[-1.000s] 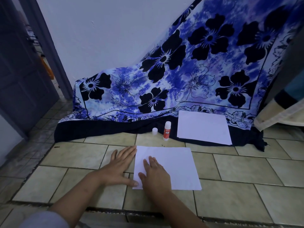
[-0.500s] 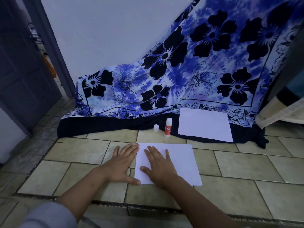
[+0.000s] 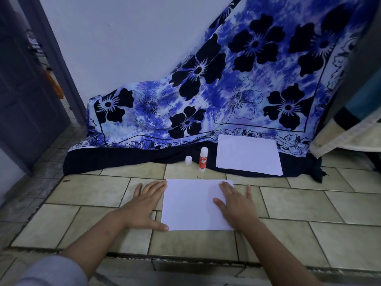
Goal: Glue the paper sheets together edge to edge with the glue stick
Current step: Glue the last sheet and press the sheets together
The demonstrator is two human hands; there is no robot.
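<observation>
A white paper sheet [image 3: 191,203] lies flat on the tiled floor in front of me. My left hand [image 3: 144,205] lies flat on the floor at the sheet's left edge, fingers straight, thumb touching its near left corner. My right hand [image 3: 235,203] presses flat on the sheet's right part, fingers spread. Behind the sheet stands the red and white glue stick [image 3: 203,159], uncapped, with its white cap [image 3: 188,160] on the floor just to its left. A second white sheet or thin stack [image 3: 248,154] lies further back to the right, on the dark cloth hem.
A blue flowered cloth [image 3: 226,89] hangs down the wall and spreads onto the floor behind the glue stick. A dark door [image 3: 26,96] stands open at the left. Folded fabric [image 3: 346,133] overhangs at the right. A floor step edge runs near my forearms.
My right hand has slid from the sheet's left part across to its right side. My left hand stays at the left edge. The camera view has shifted slightly.
</observation>
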